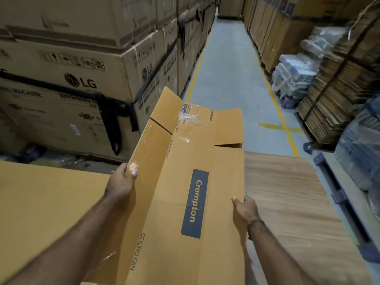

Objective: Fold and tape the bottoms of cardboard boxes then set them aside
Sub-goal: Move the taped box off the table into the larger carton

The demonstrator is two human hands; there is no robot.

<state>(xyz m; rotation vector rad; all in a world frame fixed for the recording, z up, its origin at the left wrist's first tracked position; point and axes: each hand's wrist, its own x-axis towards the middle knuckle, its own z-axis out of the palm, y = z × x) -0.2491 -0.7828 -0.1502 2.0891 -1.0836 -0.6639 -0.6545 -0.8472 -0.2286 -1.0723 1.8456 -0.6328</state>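
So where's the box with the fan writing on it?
In the head view the box is in the middle, held up between the left hand and right hand, with the LG boxes stacked behind on the left.

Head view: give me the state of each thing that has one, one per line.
Tan Crompton ceiling-fan cardboard box: held up, far-end flaps open, untaped.
Left hand: grips the box's left edge.
Right hand: grips the box's right edge.
Brown LG washing-machine cartons: stacked, closed, strapped.

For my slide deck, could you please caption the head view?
Both hands, left hand and right hand, grip a tan Crompton ceiling-fan cardboard box, end flaps open, in a warehouse aisle.
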